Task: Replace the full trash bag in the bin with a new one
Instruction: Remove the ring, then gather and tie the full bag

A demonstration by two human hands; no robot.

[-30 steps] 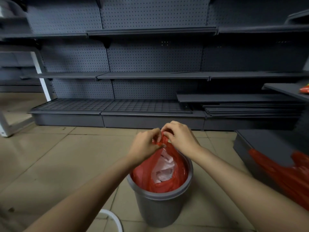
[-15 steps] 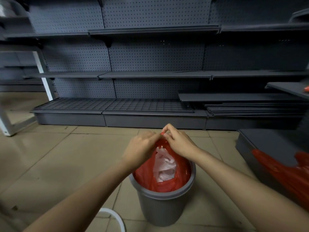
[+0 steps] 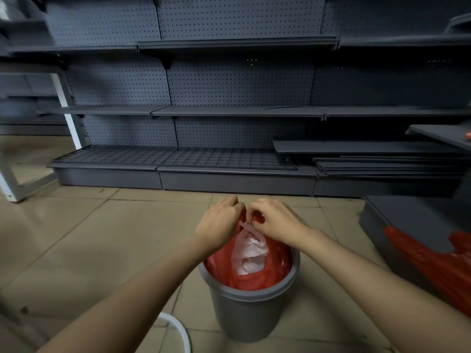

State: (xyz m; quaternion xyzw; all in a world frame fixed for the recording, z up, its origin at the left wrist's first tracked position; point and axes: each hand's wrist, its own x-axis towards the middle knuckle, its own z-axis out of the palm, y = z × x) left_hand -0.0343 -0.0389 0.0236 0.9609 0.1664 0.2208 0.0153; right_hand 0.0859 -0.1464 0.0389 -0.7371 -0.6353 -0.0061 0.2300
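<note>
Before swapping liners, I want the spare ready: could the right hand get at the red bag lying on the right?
Probably yes, once freed. The spare red bag lies uncovered beside the right forearm, but the right hand is pinching the full bag in the bin.

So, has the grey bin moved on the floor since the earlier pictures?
Cannot tell. The grey bin sits by the same floor tile joints; the small shift in the picture matches the camera's own movement.

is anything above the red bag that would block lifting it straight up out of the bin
Nothing visible does. Both the left hand and right hand already pinch the top of the red bag, which sits in the grey bin with only open space above it.
</note>
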